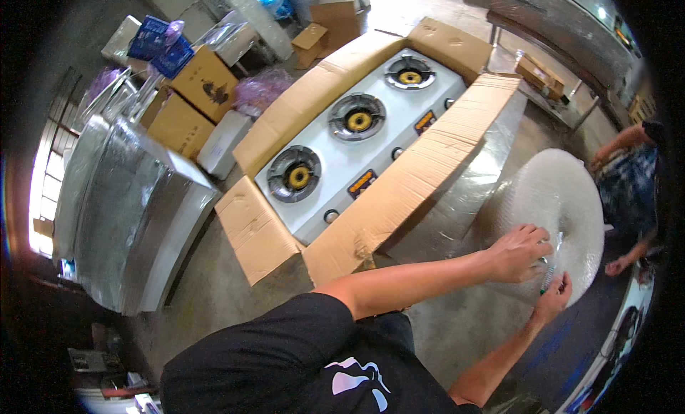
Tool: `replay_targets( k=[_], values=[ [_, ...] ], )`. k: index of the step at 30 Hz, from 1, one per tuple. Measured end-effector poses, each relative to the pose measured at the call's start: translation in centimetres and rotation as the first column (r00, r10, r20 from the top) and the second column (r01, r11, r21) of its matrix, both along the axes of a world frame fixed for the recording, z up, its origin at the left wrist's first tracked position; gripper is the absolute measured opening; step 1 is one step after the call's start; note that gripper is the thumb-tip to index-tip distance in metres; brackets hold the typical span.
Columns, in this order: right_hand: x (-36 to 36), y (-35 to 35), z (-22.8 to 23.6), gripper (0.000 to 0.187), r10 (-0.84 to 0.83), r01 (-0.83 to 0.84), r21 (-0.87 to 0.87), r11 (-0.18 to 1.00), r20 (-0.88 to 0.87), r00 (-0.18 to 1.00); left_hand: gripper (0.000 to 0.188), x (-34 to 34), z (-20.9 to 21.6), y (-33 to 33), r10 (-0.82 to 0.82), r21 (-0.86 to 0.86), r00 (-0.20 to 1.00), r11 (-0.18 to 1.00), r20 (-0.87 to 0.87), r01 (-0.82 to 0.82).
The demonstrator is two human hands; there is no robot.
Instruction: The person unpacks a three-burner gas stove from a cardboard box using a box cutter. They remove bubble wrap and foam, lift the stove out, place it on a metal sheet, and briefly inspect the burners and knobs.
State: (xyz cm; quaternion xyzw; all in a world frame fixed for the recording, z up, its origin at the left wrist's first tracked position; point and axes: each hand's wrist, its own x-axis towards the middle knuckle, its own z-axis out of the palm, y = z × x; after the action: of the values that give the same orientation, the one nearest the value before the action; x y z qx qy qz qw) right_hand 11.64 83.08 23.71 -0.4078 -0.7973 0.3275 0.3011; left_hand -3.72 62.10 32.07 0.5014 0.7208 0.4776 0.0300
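Note:
Both of my arms reach to the right, over a large upright roll of bubble wrap (524,178). My left hand (517,255) is closed, its curled fingertips at a small shiny piece in front of the roll. Just below it, my right hand (554,300) pinches a slim silvery piece (549,275) with a bit of green near the fingers. What kind of thing this is, I cannot make out. To the left of the roll, a three-burner gas stove (314,207) sits in an opened cardboard box (428,189) with its flaps folded out.
At the right edge stands another person (631,175), one hand near the roll. Plastic-wrapped metal units (135,214) stand at left, with cardboard boxes (203,82) behind them. A metal table (549,32) is at the upper right, with a small carton (540,75) below.

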Motion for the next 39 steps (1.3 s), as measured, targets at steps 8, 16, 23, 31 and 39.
replay_targets(
  k=[8,16,23,31,39],
  values=[
    [0.3,-5.1,1.0,0.030,-0.125,0.178,0.357,0.917,-0.166,0.978,0.027,3.2,1.8,-26.2,0.236,-0.026,0.968,0.972,0.090,-0.235],
    [-4.9,-30.6,7.2,0.024,0.248,-0.191,0.179,0.965,-0.388,0.887,0.020,4.7,-1.2,-53.6,0.730,-0.316,0.682,0.639,-0.037,-0.701],
    [-7.9,-60.1,8.2,0.030,0.819,-0.851,-0.045,0.523,-0.249,0.516,0.015,6.6,-4.0,-69.9,0.639,-0.362,0.769,0.714,-0.015,-0.600],
    [-12.1,-71.8,-1.5,0.083,0.639,-0.836,0.145,0.529,0.580,0.505,0.017,3.9,-4.0,-78.3,0.626,-0.364,0.769,0.751,0.128,-0.551],
    [-10.9,-71.4,-7.9,0.064,0.565,-0.713,0.166,0.682,0.499,0.657,0.032,-6.0,-5.5,-75.1,0.412,-0.467,0.910,0.798,-0.036,-0.380]
  ],
)
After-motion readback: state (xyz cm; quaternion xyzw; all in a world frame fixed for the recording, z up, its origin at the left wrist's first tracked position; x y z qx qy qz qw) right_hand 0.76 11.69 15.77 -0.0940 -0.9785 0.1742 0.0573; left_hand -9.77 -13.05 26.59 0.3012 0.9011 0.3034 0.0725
